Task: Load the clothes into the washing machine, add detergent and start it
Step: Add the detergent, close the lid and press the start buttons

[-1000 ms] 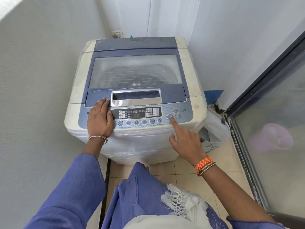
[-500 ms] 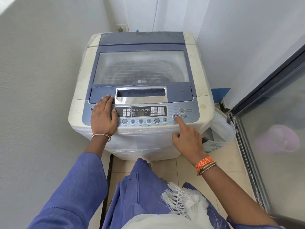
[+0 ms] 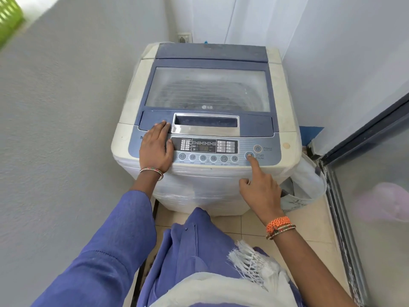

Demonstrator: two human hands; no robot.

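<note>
Across the last second nothing shifts: the right hand point(image 3: 262, 191), index finger out and the others curled, stays on the START/PAUSE button point(image 3: 249, 155); the left hand point(image 3: 155, 147) stays flat, fingers straight, on the near-left panel of the washing machine point(image 3: 285, 89). The lid point(image 3: 208, 89) is closed, so the start step appears in progress. A white bucket point(image 3: 309, 185) stands right of the machine, and a glass door point(image 3: 376, 173) further right. Nothing obstructs the panel.
</note>
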